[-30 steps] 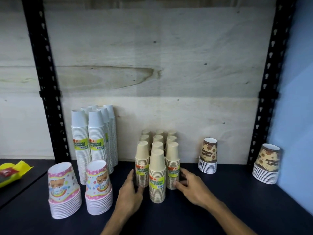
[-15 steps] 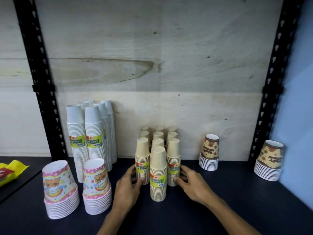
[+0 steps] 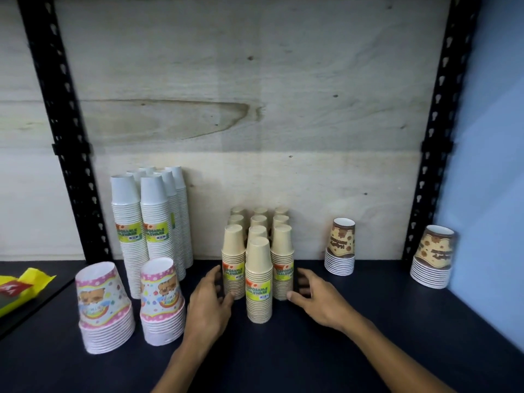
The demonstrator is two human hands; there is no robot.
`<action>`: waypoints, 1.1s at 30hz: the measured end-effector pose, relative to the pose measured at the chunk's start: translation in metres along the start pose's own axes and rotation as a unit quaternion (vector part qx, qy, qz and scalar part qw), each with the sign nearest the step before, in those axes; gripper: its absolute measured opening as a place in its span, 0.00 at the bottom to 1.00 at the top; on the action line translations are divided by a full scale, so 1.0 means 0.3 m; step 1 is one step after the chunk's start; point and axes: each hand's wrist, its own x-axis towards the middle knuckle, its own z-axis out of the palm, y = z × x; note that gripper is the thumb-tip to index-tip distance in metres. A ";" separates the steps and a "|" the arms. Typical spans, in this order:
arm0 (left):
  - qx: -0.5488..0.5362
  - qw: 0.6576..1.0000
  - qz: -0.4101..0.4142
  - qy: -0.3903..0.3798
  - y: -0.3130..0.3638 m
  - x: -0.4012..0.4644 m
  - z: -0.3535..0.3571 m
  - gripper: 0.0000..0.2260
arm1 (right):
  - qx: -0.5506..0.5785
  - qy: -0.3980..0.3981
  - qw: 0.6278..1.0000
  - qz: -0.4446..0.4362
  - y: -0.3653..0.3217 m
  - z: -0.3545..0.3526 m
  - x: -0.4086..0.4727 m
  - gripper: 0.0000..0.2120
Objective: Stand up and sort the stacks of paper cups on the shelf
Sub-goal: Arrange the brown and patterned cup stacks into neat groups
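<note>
Several tan cup stacks [image 3: 258, 276] stand upside down in a tight cluster at the middle of the dark shelf [image 3: 297, 355]. My left hand [image 3: 208, 304] rests against the cluster's left side, fingers spread and touching the left front stack. My right hand [image 3: 317, 297] touches the right front stack with fingertips, fingers apart. Neither hand holds a cup. Tall white cup stacks [image 3: 153, 222] stand at the back left. Two short pink cartoon stacks [image 3: 103, 307] [image 3: 161, 302] sit at the front left. Two short brown patterned stacks [image 3: 340, 246] [image 3: 433, 256] stand to the right.
A plywood back panel [image 3: 255, 109] closes the shelf behind the cups. Black perforated uprights [image 3: 65, 131] [image 3: 433, 131] frame it left and right. A yellow packet [image 3: 19, 287] lies on the neighbouring shelf at the far left. A blue wall [image 3: 493, 165] is at the right.
Both hands have stayed at the sides of the tan cluster, the right fingertips closing in on the right front stack. The camera view has shifted slightly; the stacks stand as before.
</note>
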 end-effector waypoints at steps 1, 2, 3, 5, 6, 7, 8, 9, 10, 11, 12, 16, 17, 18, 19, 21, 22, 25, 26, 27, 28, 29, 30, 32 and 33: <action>-0.002 1.000 0.007 0.004 0.012 -0.011 -0.009 0.29 | -0.007 -0.003 1.000 0.004 -0.003 -0.010 -0.015 0.38; -0.006 1.000 0.011 0.006 0.023 -0.024 -0.018 0.28 | -0.014 -0.006 1.000 0.007 -0.007 -0.019 -0.032 0.37; -0.008 1.000 0.013 0.007 0.032 -0.040 -0.028 0.27 | -0.020 -0.009 1.000 0.009 -0.008 -0.028 -0.048 0.36; -0.003 1.000 0.012 0.005 0.046 -0.070 -0.046 0.26 | -0.032 -0.017 0.999 0.016 -0.009 -0.046 -0.077 0.35; -0.001 1.000 0.012 0.007 0.051 -0.086 -0.055 0.25 | -0.037 -0.022 0.999 0.020 -0.010 -0.055 -0.092 0.34; 0.001 1.000 0.014 0.009 0.056 -0.101 -0.063 0.23 | -0.043 -0.028 0.998 0.024 -0.009 -0.064 -0.107 0.34; 0.002 1.000 0.015 0.012 0.061 -0.117 -0.072 0.21 | -0.049 -0.034 0.998 0.027 -0.007 -0.074 -0.123 0.33; 0.000 1.000 0.018 0.017 0.068 -0.130 -0.081 0.19 | -0.055 -0.040 0.997 0.027 -0.007 -0.086 -0.137 0.32; -0.003 1.000 0.021 0.021 0.075 -0.144 -0.090 0.18 | -0.060 -0.044 0.997 0.026 -0.006 -0.100 -0.153 0.30; -0.005 0.999 0.026 0.023 0.086 -0.155 -0.100 0.16 | -0.064 -0.046 0.997 0.025 -0.007 -0.117 -0.166 0.29; -0.005 0.999 0.029 0.021 0.097 -0.166 -0.108 0.15 | -0.064 -0.044 0.997 0.024 -0.005 -0.134 -0.180 0.27; 0.004 0.999 0.048 0.024 0.172 -0.191 -0.133 0.12 | -0.081 -0.026 0.996 0.017 -0.002 -0.204 -0.212 0.21; 0.008 0.998 0.055 0.026 0.202 -0.191 -0.133 0.11 | -0.087 -0.016 0.996 0.017 -0.002 -0.226 -0.217 0.20; 0.010 0.998 0.061 0.027 0.235 -0.188 -0.128 0.09 | -0.091 -0.004 0.996 0.018 -0.004 -0.250 -0.220 0.19; 0.011 0.997 0.067 0.026 0.268 -0.183 -0.122 0.08 | -0.091 0.009 0.996 0.020 -0.005 -0.275 -0.222 0.17; 0.013 0.997 0.077 0.007 0.338 -0.161 -0.089 0.07 | -0.091 0.048 0.994 0.025 -0.003 -0.337 -0.218 0.14; 0.011 0.996 0.084 -0.006 0.372 -0.142 -0.064 0.07 | -0.101 0.075 0.992 0.027 0.003 -0.371 -0.213 0.13; 0.016 0.993 0.114 -0.037 0.462 -0.069 0.030 0.09 | -0.156 0.157 0.974 0.048 0.043 -0.476 -0.188 0.15; 0.024 0.991 0.123 -0.044 0.488 -0.042 0.067 0.10 | -0.172 0.179 0.967 0.058 0.064 -0.511 -0.176 0.16; 0.029 0.990 0.129 -0.049 0.513 -0.012 0.106 0.11 | -0.186 0.197 0.960 0.065 0.085 -0.547 -0.160 0.17; 0.035 0.989 0.133 -0.052 0.537 0.018 0.144 0.12 | -0.198 0.214 0.954 0.073 0.107 -0.583 -0.142 0.18; 0.044 0.988 0.136 -0.054 0.558 0.047 0.178 0.12 | -0.214 0.227 0.947 0.081 0.125 -0.614 -0.124 0.19; 0.052 0.987 0.141 -0.055 0.579 0.077 0.216 0.12 | -0.232 0.238 0.939 0.092 0.143 -0.645 -0.104 0.20; 0.069 0.985 0.148 -0.061 0.619 0.138 0.287 0.14 | -0.261 0.256 0.924 0.113 0.176 -0.696 -0.065 0.22; 0.076 0.984 0.146 -0.066 0.636 0.168 0.320 0.15 | -0.274 0.262 0.917 0.124 0.189 -0.713 -0.049 0.23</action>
